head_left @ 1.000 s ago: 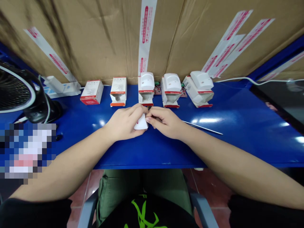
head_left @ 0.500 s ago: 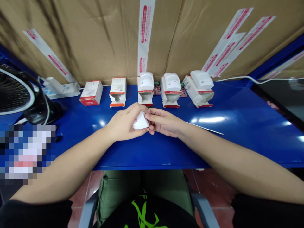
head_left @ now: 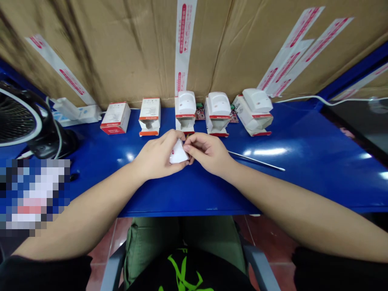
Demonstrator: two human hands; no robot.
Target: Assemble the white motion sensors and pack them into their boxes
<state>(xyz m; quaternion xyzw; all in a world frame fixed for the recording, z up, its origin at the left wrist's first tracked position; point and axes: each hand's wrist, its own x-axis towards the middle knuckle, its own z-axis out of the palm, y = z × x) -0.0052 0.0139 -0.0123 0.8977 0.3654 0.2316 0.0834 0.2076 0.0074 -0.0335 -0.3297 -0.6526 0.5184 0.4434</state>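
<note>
A small white detector [head_left: 178,152] with a red mark on its face is held above the blue table. Fingers of my left hand [head_left: 160,155] wrap round its left side and top, with the thumb along its lower edge. At its right edge is my right hand [head_left: 209,152], fingers curled, thumb and fingertips pinched against it. My hands hide the detector's back and right end. Under the right wrist, a thin metal rod [head_left: 257,160] lies on the table, its left end hidden.
Along the back stand two white-and-red boxes, one closed [head_left: 115,118] and one open [head_left: 150,116]. Three open boxes [head_left: 252,120] bear white detectors [head_left: 219,104], with red circuit boards [head_left: 200,114] behind. A black fan [head_left: 45,141] and power strip [head_left: 79,117] occupy the left. Cardboard [head_left: 145,48] lines the back.
My right hand has turned and drawn its fingers in, from reaching round the detector to a pinch at its right edge. The left hand keeps its hold. More of the rod shows.
</note>
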